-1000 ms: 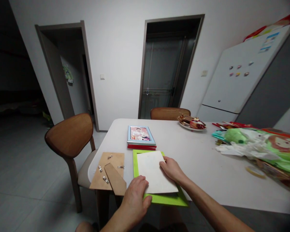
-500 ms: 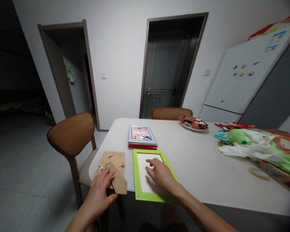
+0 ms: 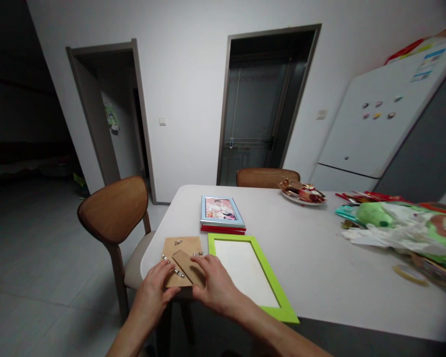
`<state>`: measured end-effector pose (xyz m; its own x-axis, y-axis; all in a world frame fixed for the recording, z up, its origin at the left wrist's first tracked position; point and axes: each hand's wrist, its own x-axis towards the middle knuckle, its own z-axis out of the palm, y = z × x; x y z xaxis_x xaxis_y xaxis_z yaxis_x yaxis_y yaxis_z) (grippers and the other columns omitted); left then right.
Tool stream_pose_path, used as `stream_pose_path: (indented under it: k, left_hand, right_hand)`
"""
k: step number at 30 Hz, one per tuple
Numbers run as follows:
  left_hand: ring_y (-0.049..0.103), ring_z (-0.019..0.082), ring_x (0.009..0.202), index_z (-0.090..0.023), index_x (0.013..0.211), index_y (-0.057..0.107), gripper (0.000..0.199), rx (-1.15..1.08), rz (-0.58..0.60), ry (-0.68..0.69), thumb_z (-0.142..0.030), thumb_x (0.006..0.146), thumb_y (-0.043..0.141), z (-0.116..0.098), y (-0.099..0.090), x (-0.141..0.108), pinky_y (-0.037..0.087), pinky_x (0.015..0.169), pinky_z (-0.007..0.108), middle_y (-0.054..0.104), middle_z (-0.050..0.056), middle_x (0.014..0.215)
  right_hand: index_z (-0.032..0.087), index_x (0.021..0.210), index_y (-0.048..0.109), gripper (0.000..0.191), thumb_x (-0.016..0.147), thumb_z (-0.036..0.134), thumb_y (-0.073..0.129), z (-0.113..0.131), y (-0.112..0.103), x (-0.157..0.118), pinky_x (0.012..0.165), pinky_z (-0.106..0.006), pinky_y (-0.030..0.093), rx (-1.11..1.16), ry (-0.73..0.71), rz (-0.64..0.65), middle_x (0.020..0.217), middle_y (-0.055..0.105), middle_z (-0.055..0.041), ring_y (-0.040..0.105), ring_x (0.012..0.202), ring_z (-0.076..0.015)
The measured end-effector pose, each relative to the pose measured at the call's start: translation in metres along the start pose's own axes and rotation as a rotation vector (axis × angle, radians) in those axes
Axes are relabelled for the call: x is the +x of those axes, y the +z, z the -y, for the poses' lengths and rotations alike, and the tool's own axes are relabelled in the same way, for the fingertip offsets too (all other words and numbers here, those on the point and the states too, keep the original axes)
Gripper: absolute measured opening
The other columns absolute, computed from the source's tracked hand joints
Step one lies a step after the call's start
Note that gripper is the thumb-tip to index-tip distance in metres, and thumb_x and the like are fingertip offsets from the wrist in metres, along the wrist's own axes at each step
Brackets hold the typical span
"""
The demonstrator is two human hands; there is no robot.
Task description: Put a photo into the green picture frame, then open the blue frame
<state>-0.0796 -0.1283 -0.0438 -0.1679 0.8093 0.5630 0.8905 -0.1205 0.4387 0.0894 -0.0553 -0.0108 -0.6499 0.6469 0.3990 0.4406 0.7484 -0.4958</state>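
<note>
A brown picture-frame backing board (image 3: 188, 244), with metal clips and a fold-out stand leg, lies at the table's front left corner. My left hand (image 3: 152, 292) grips its left front side, thumb at the near edge. On its right side, my right hand (image 3: 219, 287) has fingers and thumb closed about the board near the stand leg. Just right of it lies a lime-green picture frame (image 3: 269, 274) with a white sheet inside, its lower left part hidden by my right hand and forearm. Behind them, a light-blue photo frame (image 3: 204, 214) rests on a red frame (image 3: 223, 230).
The white table (image 3: 308, 263) bears a plate of small items (image 3: 303, 194) at the back. Plastic bags and a green plush toy (image 3: 373, 214) crowd its right end, near a roll of tape (image 3: 410, 275). Wooden chairs stand at the left (image 3: 113, 210) and back (image 3: 267, 177).
My right hand has left the white sheet in the green frame and moved left onto the backing board. The board has turned slightly and shifted right, with my left hand on it.
</note>
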Motion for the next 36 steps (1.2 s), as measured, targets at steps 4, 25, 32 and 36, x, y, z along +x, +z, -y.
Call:
stream_pose_path:
  k: [4,25,32,36]
  left_hand:
    - [0.049,0.022,0.105,-0.02,0.101,0.054,0.042,-0.06,0.051,0.048,-0.013,0.06,0.063,-0.049,0.008,0.009,0.04,0.09,0.04,0.055,0.008,0.111]
    - [0.041,0.023,0.111,-0.02,0.091,0.053,0.029,-0.07,0.433,0.176,-0.031,0.066,0.062,-0.096,0.048,0.007,0.028,0.093,0.041,0.051,0.007,0.116]
    - [0.038,0.023,0.114,-0.018,0.088,0.052,0.03,-0.072,0.433,0.162,-0.024,0.062,0.066,-0.086,0.047,0.0,0.028,0.096,0.042,0.048,0.008,0.12]
    - [0.037,0.024,0.115,-0.018,0.092,0.051,0.033,-0.069,0.448,0.148,-0.024,0.063,0.065,-0.086,0.045,0.001,0.027,0.096,0.045,0.047,0.01,0.121]
  right_hand:
    - [0.019,0.109,0.049,0.05,0.059,0.016,0.051,-0.017,-0.044,-0.027,0.083,-0.031,0.036,-0.009,0.004,-0.046,0.096,0.049,-0.0066,0.045,0.092,-0.0181]
    - [0.021,0.093,0.06,0.028,0.068,0.024,0.048,-0.085,-0.066,-0.071,0.079,-0.034,0.036,-0.253,0.079,-0.029,0.094,0.052,-0.0074,0.045,0.09,-0.0204]
    - [0.016,0.096,0.061,0.029,0.075,0.022,0.041,-0.107,-0.065,-0.043,0.079,-0.029,0.036,-0.343,0.146,-0.077,0.089,0.052,-0.0084,0.046,0.086,-0.0179]
    - [0.017,0.088,0.064,0.027,0.076,0.021,0.04,-0.12,-0.06,-0.026,0.074,-0.026,0.036,-0.373,0.177,-0.076,0.082,0.051,-0.0069,0.047,0.08,-0.0162]
